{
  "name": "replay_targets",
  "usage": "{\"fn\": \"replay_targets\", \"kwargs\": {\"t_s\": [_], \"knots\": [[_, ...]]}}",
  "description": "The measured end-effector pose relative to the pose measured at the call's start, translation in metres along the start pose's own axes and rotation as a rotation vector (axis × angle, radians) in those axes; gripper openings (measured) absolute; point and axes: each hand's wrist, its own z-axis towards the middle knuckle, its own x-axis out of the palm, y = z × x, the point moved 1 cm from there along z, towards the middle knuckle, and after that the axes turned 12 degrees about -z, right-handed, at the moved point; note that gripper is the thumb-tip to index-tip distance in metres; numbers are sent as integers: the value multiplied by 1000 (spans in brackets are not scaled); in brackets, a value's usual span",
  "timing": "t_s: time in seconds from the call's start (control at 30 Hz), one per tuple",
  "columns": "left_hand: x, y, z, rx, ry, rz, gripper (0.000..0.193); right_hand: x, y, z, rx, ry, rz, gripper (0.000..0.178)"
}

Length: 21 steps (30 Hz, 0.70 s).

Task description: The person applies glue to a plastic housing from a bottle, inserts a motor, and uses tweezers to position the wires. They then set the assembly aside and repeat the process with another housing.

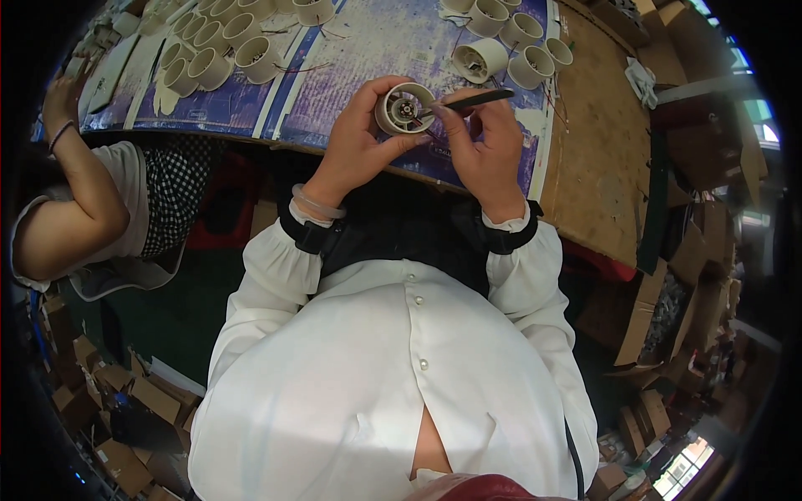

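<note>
One white cup (382, 118) between the hands looked mid-job, I'd guess unfinished — left hand (361, 138) wrapped round it, right hand (486, 154) pinching a black pen-like tool (481, 98) at its mouth. Inside sat a round spoked part (407, 109). Beyond the left hand, a bunch of white cups (261, 73) stood on the desk (595, 159), some with small stuff inside; past the right hand, a tipped cup (494, 55) lay by a few upright cups (528, 77) — couldn't tell which were done.

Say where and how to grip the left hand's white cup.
Grip the white cup by its outer wall, probably from the left: the round side suits a curled left hand, leaving the upturned mouth open to the black tool in the right hand.
</note>
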Motion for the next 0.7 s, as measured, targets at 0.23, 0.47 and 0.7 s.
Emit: {"fn": "replay_targets", "kwargs": {"t_s": [0.23,0.47,0.7], "knots": [[3,-5,0,10,12,20,68,-3,0,-9,-7,-103,51,10],[2,-5,1,0,21,80,68,-2,-2,-10,47,-63,77,9],[1,-4,1,3,22,75,68,1,4,-8,119,-79,111,11]]}}
